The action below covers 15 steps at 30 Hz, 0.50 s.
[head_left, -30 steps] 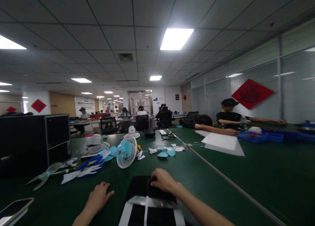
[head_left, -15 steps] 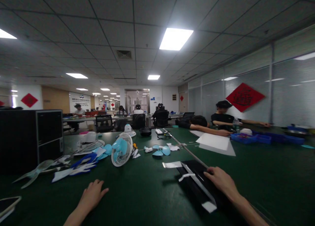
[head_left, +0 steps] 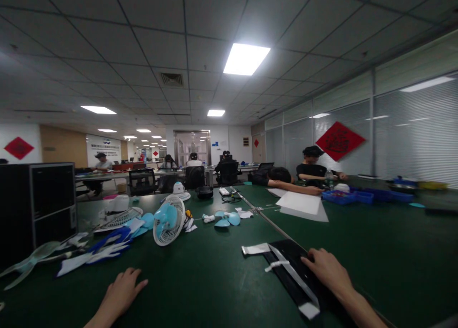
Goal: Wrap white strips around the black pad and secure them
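My left hand (head_left: 119, 292) lies on the green table (head_left: 200, 280) at the lower left, fingers loosely spread, holding nothing. At the lower right, my right hand (head_left: 327, 270) rests with its fingertips on the right edge of a flat black item (head_left: 286, 251), its fingers apart. White strips (head_left: 298, 282) run along and across the black item, and one sticks out at its upper left. Part of the item is hidden below my right hand. A white fan cage with light blue blades (head_left: 169, 220) stands tilted beyond my left hand.
Blue and white gloves (head_left: 96, 254) and a black computer case (head_left: 39, 204) are on the left. Light blue blades (head_left: 227, 218) lie mid-table. Farther back are white sheets (head_left: 299, 204) and blue trays (head_left: 338, 197). A person rests their head on the table; another sits beside them.
The view has turned slightly right, so most things appear farther left. The seated person's outstretched arm is drawn in. My hands keep nearly the same poses.
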{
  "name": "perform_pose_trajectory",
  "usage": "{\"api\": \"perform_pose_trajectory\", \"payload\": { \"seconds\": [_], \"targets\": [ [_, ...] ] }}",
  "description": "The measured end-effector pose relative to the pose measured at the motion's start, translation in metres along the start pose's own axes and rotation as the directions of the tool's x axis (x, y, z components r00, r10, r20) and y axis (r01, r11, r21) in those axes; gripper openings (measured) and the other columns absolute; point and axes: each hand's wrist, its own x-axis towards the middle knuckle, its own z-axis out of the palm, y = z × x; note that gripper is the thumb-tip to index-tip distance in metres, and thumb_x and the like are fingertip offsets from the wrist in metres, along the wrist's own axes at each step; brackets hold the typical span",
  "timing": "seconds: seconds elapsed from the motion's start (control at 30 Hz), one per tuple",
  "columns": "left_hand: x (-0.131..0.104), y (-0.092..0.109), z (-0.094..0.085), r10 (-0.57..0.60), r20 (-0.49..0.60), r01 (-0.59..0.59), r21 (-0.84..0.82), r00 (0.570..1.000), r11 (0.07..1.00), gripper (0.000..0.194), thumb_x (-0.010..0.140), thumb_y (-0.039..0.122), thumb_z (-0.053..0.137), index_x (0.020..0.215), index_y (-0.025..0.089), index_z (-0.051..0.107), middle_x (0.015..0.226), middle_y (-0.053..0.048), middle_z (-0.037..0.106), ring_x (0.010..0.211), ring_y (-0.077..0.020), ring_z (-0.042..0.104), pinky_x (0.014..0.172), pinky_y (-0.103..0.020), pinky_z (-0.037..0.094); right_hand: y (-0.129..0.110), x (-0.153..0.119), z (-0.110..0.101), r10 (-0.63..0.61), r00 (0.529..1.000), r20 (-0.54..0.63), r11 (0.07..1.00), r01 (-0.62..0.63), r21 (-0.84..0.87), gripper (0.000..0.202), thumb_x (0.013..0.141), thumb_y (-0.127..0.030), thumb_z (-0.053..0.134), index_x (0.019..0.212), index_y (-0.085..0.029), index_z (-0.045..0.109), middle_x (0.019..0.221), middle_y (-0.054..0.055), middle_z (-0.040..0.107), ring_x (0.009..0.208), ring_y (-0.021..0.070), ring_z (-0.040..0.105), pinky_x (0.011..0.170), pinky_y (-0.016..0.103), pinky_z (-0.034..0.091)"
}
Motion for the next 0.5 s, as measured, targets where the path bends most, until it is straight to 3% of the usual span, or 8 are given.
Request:
{"api": "perform_pose_trajectory", "payload": {
  "seconds": [0.1, 0.33, 0.5],
  "targets": [
    [0.002, -0.002, 0.003, -0.012, -0.03, 0.011, -0.014, 0.999, 1.0, 0.059, 0.083, 0.049, 0.04, 0.13, 0.016, 0.055, 0.138, -0.013, 0.053, 0.125, -0.0305, 0.05, 0.097, -0.046, 0.046, -0.008, -0.021, -0.008, 0.039, 0.998, -0.053, 0.998, -0.037, 0.048, 0.038, 0.09, -0.047, 0.044, 0.102, -0.016, 0.063, 0.102, 0.016, 0.068, 0.094, 0.0298, 0.065, 0.07, 0.036, 0.049],
    [0.001, 0.0, 0.001, -0.012, -0.001, 0.012, -0.033, 1.0, 0.999, 0.062, 0.083, 0.049, 0.039, 0.133, 0.014, 0.053, 0.138, -0.015, 0.052, 0.126, -0.0314, 0.049, 0.099, -0.047, 0.045, 0.0, -0.083, 0.0, 0.051, 0.991, 0.122, 0.96, -0.082, 0.266, 0.038, 0.083, -0.053, 0.044, 0.097, -0.022, 0.061, 0.086, 0.011, 0.073, 0.081, 0.0291, 0.069, 0.071, 0.037, 0.05],
    [0.0, 0.004, 0.0, -0.018, 0.007, 0.018, -0.001, 1.0, 1.0, 0.062, 0.085, 0.049, 0.038, 0.134, 0.014, 0.051, 0.14, -0.014, 0.051, 0.127, -0.0296, 0.049, 0.099, -0.044, 0.046, -0.003, -0.097, 0.008, 0.038, 0.99, 0.138, 0.935, -0.084, 0.344, 0.041, 0.078, -0.051, 0.048, 0.104, -0.021, 0.061, 0.078, 0.009, 0.073, 0.075, 0.0276, 0.069, 0.065, 0.034, 0.05]
  ]
}}
